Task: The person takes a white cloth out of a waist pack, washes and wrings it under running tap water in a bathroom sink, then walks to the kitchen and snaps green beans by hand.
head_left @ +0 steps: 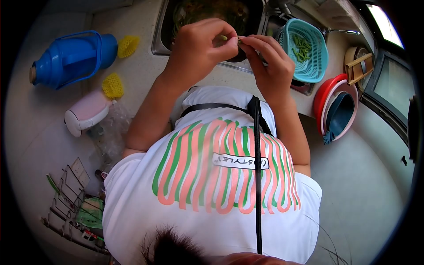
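Observation:
Both hands meet over the near side of a metal sink, their fingertips almost touching. My left hand is closed in a pinch, and a green bean shows between its thumb and curled forefinger. My right hand pinches the bean's other end with thumb and forefinger. Most of the bean is hidden by the fingers. Beyond the hands, leafy or stringy green matter lies in the dark sink, too dim to make out. Right of my right hand, a turquoise basket holds several green bean pieces.
To the left are a blue thermos flask, yellow sponges and a pink-and-white container. Red and pink basins with a dark blue one stand at right. A wire rack is at lower left, a window frame far right.

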{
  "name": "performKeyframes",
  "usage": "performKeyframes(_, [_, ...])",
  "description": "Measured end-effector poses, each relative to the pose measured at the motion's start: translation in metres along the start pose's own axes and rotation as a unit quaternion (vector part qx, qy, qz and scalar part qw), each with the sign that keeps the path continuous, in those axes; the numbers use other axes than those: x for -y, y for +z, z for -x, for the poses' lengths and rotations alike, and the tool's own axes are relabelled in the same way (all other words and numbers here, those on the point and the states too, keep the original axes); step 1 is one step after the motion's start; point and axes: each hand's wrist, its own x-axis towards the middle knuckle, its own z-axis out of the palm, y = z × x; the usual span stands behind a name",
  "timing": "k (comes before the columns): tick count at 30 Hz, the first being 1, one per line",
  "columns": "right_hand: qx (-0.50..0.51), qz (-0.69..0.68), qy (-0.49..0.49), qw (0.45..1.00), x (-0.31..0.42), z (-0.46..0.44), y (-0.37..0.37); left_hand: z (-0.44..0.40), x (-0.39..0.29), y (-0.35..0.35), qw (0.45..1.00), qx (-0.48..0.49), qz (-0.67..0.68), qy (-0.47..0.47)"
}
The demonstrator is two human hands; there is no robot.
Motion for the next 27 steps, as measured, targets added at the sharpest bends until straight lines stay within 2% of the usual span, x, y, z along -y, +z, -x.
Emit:
performKeyframes(2, [-0.009,-0.025,0.023,0.999,0.005,0.001,0.0,0.001,0.001,0.002,1.0,-0.014,-0.007,0.017])
performKeyframes(5, [-0.044,-0.088,0.057,0.993,0.002,0.004,-0.001,0.005,0.002,0.007,0.998,-0.027,0.05,-0.031])
performKeyframes(8, [-0.136,-0.042,0.029,0.989,-0.008,0.003,-0.013,0.007,0.008,0.006,0.988,-0.026,0.121,-0.091])
performKeyframes(10, [-0.209,0.005,0.065,0.976,-0.026,0.009,-0.034,0.008,0.008,0.006,0.988,-0.006,0.142,-0.063])
performKeyframes(12, [-0.19,0.188,0.131,0.955,-0.031,0.011,-0.061,0.011,0.011,0.008,0.983,-0.014,0.175,-0.044])
performKeyframes(13, [-0.153,0.265,0.143,0.941,-0.038,0.012,-0.071,0.011,0.01,0.003,0.988,0.041,0.136,-0.057])
performKeyframes(16, [-0.052,0.185,0.236,0.952,-0.049,0.018,-0.08,0.012,0.018,0.014,0.983,0.023,0.181,0.019])
performKeyframes(18, [0.01,0.007,0.18,0.984,-0.039,0.011,-0.068,0.013,0.019,0.021,0.988,0.031,0.146,0.038])
performKeyframes(19, [0.043,-0.088,0.193,0.976,-0.021,0.006,-0.057,0.013,0.019,0.023,0.99,0.035,0.127,0.047])
performKeyframes(20, [0.074,-0.121,0.168,0.976,-0.007,0.0,-0.044,0.013,0.016,0.024,0.993,0.043,0.097,0.054])
performKeyframes(21, [0.114,-0.098,0.129,0.98,0.009,-0.007,-0.034,0.013,0.011,0.023,0.995,0.05,0.068,0.061])
performKeyframes(22, [0.108,-0.097,0.088,0.986,0.015,-0.008,-0.021,0.012,0.008,0.023,0.995,0.057,0.038,0.069])
performKeyframes(24, [0.096,-0.041,0.078,0.992,0.012,-0.011,-0.015,0.012,0.01,0.021,0.997,0.044,0.023,0.056])
performKeyframes(27, [0.088,-0.041,0.064,0.993,0.009,-0.013,-0.017,0.014,0.007,0.015,0.998,0.03,0.038,0.027])
